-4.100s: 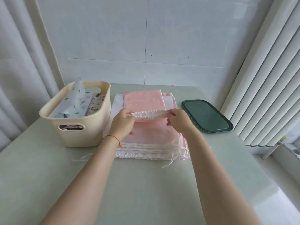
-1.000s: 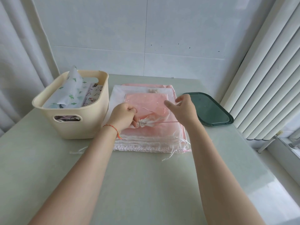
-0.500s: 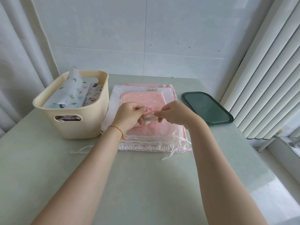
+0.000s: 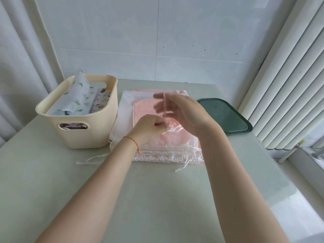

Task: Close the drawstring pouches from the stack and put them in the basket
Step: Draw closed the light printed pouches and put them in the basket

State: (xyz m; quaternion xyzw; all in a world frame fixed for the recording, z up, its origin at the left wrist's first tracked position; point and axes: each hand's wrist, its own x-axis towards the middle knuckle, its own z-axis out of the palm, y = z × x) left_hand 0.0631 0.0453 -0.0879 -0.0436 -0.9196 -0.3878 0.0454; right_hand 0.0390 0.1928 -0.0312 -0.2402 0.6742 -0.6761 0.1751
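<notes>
Top pink pouch point(image 4: 150, 109) on stack point(image 4: 166, 149), mouth now gathered into small bunch under left hand point(image 4: 149, 128); flat and wide open 4.1 s ago, cinched by 1.0 s ago. Left fingers curled, pinching gathered neck. Right hand point(image 4: 182, 113) raised above pouch since 0.5 s ago, when both hands met at the neck; fingers motion-blurred, pink drawstring point(image 4: 164, 109) running up toward them. Whether actually pinched: cannot tell. Probably winding or knotting the cord. Pouch itself unmoved from stack, just right of cream basket point(image 4: 77, 135). Basket already holding printed pouches point(image 4: 78, 97). Green tray point(image 4: 226, 116) to the right, untouched. Judgement: closure nearly complete; transfer to basket not yet begun; several pouches left in stack.
</notes>
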